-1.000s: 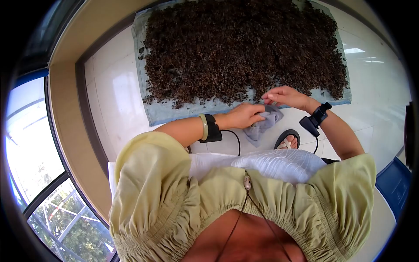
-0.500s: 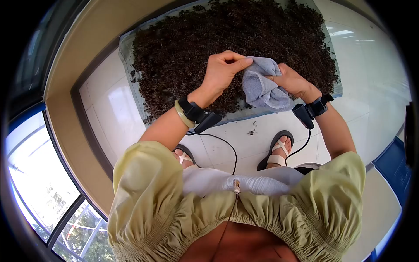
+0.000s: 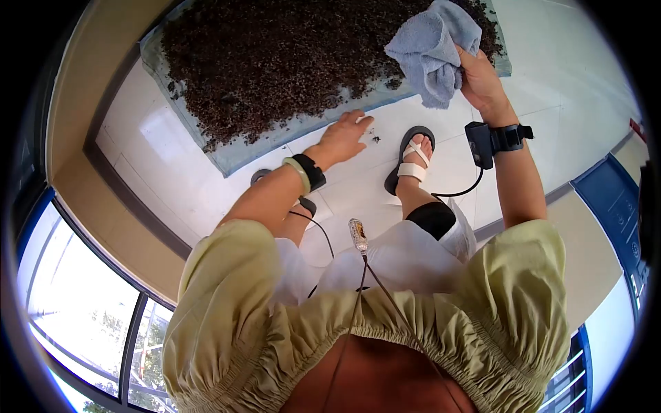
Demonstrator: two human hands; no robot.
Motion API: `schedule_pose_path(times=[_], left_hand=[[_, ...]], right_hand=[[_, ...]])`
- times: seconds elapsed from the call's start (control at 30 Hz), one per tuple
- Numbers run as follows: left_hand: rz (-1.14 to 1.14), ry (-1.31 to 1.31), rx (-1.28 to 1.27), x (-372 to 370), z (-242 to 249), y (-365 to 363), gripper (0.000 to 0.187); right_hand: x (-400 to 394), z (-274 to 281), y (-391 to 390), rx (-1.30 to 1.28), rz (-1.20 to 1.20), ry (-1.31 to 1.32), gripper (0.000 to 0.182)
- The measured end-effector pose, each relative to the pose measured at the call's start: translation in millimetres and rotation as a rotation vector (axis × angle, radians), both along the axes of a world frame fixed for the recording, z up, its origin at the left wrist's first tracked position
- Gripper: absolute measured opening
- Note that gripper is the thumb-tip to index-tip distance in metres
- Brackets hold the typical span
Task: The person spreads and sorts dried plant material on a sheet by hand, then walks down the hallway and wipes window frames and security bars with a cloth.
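A crumpled grey-blue cloth point(image 3: 434, 51) hangs from my right hand point(image 3: 480, 81), whose thumb and fingers pinch its right side. My left hand point(image 3: 342, 140) is empty, its fingers apart, over the floor close to the front edge of a pale sheet point(image 3: 255, 153). Dark, dried plant bits point(image 3: 268, 62) lie spread thickly over that sheet. The cloth is above the sheet's right part and the floor beside it.
White floor tiles point(image 3: 544, 76) surround the sheet, with a few dark crumbs near my left hand. My sandalled foot point(image 3: 415, 155) stands close by. A window point(image 3: 82, 289) is at the left, a blue object point(image 3: 613, 199) at the right. Cables hang from both wrist devices.
My left hand has let go of the cloth and moved down, its fingers now spread. My right hand has carried the cloth up and to the right. The view has shifted.
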State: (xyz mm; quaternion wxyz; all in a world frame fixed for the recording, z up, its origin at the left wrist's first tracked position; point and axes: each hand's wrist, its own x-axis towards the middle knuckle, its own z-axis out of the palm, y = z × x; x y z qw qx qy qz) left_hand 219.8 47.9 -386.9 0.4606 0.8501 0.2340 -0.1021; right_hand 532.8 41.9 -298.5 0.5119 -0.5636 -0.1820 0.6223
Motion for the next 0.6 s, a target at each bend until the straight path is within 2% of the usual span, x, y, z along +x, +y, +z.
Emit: schedule_pose_path(times=[0.07, 0.13, 0.2, 0.27, 0.33, 0.4, 0.43, 0.47, 0.5, 0.6], left_hand=[[-0.277, -0.019, 0.178, 13.3, -48.2, -49.0, 0.053], [-0.341, -0.093, 0.349, 26.8, -79.7, -73.3, 0.040], [-0.364, 0.002, 0.263, 34.5, -115.6, -75.4, 0.029], [-0.330, 0.062, 0.168, 40.2, -125.6, -66.2, 0.021], [-0.240, 0.109, 0.066, 31.9, -109.6, -50.7, 0.016], [-0.039, 0.035, 0.136, 20.6, -81.5, -32.0, 0.017], [0.061, -0.003, 0.174, 12.7, -64.6, -22.1, 0.017], [0.160, -0.049, 0.216, 5.5, -46.0, -8.8, 0.017], [0.229, 0.073, 0.107, -1.4, -24.6, 11.6, 0.033], [0.359, 0.231, 0.251, -8.6, 64.2, 50.0, 0.056]], right_hand=[[-10.8, 4.2, -21.7, -0.023, -0.058, 0.019, 0.044], [-20.8, 16.0, -40.3, -0.043, -0.142, -0.016, 0.050], [-15.8, 18.7, -64.7, -0.094, -0.173, 0.045, 0.052], [-2.2, 17.5, -89.2, -0.144, -0.150, -0.096, 0.048], [8.4, 24.2, -108.5, -0.184, -0.176, -0.104, 0.047], [13.7, 38.8, -112.6, -0.182, -0.253, -0.005, 0.048], [9.5, 49.8, -113.0, -0.130, -0.327, -0.013, 0.052], [6.8, 63.2, -110.5, -0.149, -0.304, -0.036, 0.051], [5.1, 77.4, -109.6, -0.169, -0.284, -0.062, 0.050], [-2.3, 117.3, -107.0, -0.205, -0.192, -0.202, 0.043]])
